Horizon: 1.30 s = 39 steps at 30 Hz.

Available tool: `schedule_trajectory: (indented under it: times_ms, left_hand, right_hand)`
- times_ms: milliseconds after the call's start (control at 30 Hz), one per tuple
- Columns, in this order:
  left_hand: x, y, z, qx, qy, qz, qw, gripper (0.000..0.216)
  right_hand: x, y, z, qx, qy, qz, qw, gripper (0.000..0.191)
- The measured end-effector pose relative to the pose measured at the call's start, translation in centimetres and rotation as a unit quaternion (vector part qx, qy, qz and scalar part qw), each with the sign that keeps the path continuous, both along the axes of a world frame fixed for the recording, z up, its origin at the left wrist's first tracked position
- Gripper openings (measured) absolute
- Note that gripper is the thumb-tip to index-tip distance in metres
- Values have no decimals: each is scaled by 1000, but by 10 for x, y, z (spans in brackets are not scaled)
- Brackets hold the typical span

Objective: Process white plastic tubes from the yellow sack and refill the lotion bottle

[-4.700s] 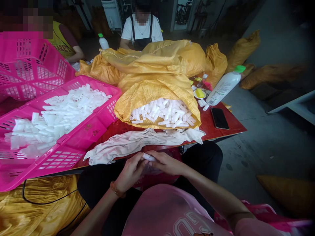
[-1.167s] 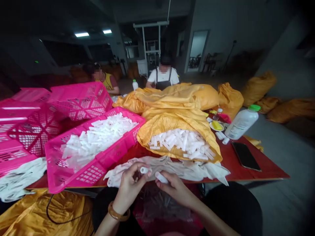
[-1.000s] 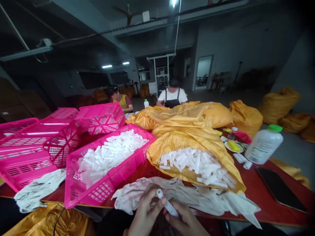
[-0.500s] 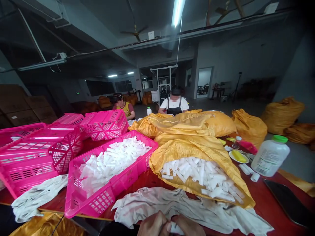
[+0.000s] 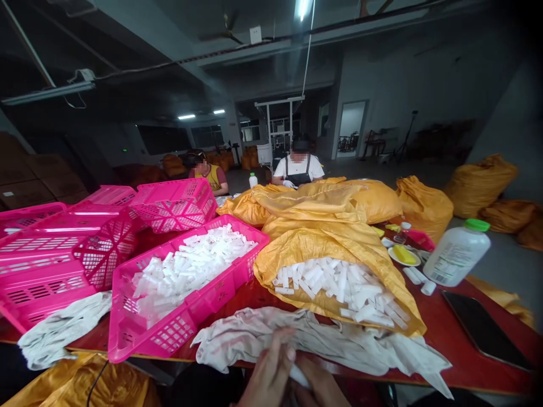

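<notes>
My left hand [image 5: 267, 376] and my right hand [image 5: 320, 387] meet at the bottom edge, just below the red table's front. Both are closed around a small white plastic tube [image 5: 299, 376], mostly hidden between the fingers. In front of them a crumpled white cloth [image 5: 339, 345] lies along the table edge. Behind it an open yellow sack [image 5: 305, 246] shows several white tubes [image 5: 339, 285]. A pink basket [image 5: 139, 345] to the left holds many more white tubes [image 5: 186, 268].
Stacked pink baskets [image 5: 63, 249] stand at far left, another white cloth [image 5: 59, 330] below them. A white bottle with green cap [image 5: 456, 254], a small dish [image 5: 403, 255] and a black phone [image 5: 483, 330] lie right. Two people sit across behind yellow sacks [image 5: 322, 200].
The view tilted up from my lap to the room, then dipped slightly. My hands brought two white pieces together and now hold them joined at the bottom edge.
</notes>
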<state>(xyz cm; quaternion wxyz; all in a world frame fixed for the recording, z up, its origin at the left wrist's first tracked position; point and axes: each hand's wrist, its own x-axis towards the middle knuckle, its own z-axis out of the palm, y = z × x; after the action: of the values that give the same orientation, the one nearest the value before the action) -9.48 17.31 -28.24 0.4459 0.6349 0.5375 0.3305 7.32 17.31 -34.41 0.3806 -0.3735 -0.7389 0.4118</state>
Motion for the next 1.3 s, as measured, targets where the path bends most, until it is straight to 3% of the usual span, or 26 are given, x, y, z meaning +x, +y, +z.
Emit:
schedule_trajectory:
  times_ms: [100,167,233,333,400,467,567,667,733,800,867,967,1033,1133,1233,1300]
  left_hand:
    - [-10,1,18,11,-54,-8,998,36]
    - [-19,6,30,55,-4,-31,998,28]
    - [-25,11,35,84,40,-67,993,26]
    - [-22,10,34,59,52,-62,995,33]
    - [-15,6,30,27,36,-11,999,39]
    - [-7,2,24,11,25,30,999,43]
    - [0,2,13,7,20,64,998,43]
    - [1,5,3,64,16,40,997,39]
    - [4,7,-3,88,7,7,996,37]
    - [10,7,-8,56,-19,13,998,39]
    - [20,5,-12,0,-61,55,997,42]
    - [30,-3,-13,-51,-131,106,984,43]
    - [29,-10,-13,-46,-124,86,987,42]
    - [16,-16,-13,-51,-64,-15,997,34]
    - [-9,-4,-13,-129,-17,-125,984,34]
    - [-27,12,-10,-114,37,-103,987,42]
  right_hand:
    - [9,-4,40,-142,81,11,986,28]
    - [15,-4,59,-187,100,70,975,28]
    - [17,-2,63,-194,91,106,971,26]
    - [13,-2,50,-78,-51,22,995,24]
    - [7,-4,39,11,-186,-59,981,30]
    - [5,-4,31,54,-263,-96,959,36]
    - [9,-1,31,41,-225,-80,970,31]
    - [20,2,35,-41,-93,45,994,20]
    - [24,2,34,-58,-68,82,993,19]
    - [23,1,29,-5,-143,12,990,20]
    - [19,0,24,70,-256,-81,961,27]
    - [13,3,24,117,-326,-108,932,31]
    - [14,6,27,109,-281,-66,951,28]
    - [20,6,23,64,-196,-5,978,20]
    - [24,-10,0,-14,-197,13,980,15]
    - [27,-24,-21,-62,-233,4,970,21]
